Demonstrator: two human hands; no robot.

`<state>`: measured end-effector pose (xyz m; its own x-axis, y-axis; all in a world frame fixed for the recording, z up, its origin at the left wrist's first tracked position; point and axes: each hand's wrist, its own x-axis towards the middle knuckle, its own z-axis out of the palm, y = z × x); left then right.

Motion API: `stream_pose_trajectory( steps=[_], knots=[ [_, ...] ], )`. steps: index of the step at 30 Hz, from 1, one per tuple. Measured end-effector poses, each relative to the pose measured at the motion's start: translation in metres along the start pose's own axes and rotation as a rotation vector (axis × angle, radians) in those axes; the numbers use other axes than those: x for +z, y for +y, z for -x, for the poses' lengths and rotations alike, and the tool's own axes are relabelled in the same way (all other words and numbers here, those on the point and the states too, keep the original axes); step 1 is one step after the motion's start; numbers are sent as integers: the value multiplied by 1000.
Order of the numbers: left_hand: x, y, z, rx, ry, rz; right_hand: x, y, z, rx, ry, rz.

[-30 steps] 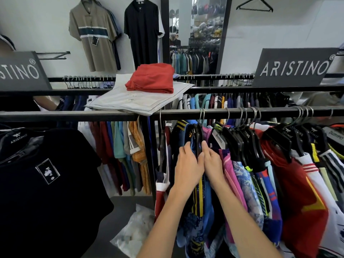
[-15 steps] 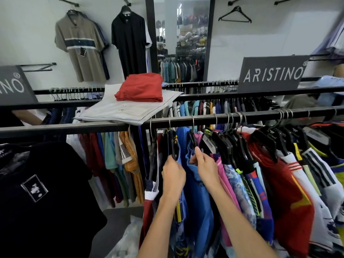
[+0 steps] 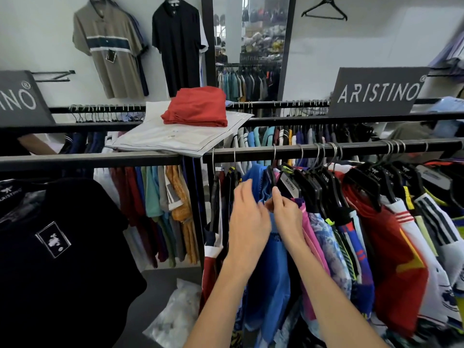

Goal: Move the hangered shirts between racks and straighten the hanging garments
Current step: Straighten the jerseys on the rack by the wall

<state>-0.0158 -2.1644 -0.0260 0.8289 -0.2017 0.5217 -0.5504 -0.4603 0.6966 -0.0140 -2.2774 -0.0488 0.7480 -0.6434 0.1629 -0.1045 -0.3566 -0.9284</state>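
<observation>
I am spreading my left hand (image 3: 247,222) flat, fingers relaxed and gripping nothing, against the blue shirt (image 3: 270,259) hanging between the dark shirts and the pink one. My right hand (image 3: 286,212) is pinching its collar just under the hanger (image 3: 272,175). I am thinking a gentle downward tug should square the shoulders while its hook is sitting on the rail (image 3: 351,149) beyond
</observation>
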Motion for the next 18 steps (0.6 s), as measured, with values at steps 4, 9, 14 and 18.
stream_pose_trajectory(
  steps=[4, 9, 14, 18],
  knots=[
    [19, 9, -5, -109, -130, 55, -12, -5, 2, -70, -72, 213],
    [38, 0, 1, -198, -206, 13, -38, 2, 9, -316, 273, 218],
    [50, 14, 6, -57, -87, 26, -60, 23, 6, -253, 318, 348],
    [56, 37, 12, 82, -64, 31, -78, 33, 3, -296, 462, 492]
  ],
)
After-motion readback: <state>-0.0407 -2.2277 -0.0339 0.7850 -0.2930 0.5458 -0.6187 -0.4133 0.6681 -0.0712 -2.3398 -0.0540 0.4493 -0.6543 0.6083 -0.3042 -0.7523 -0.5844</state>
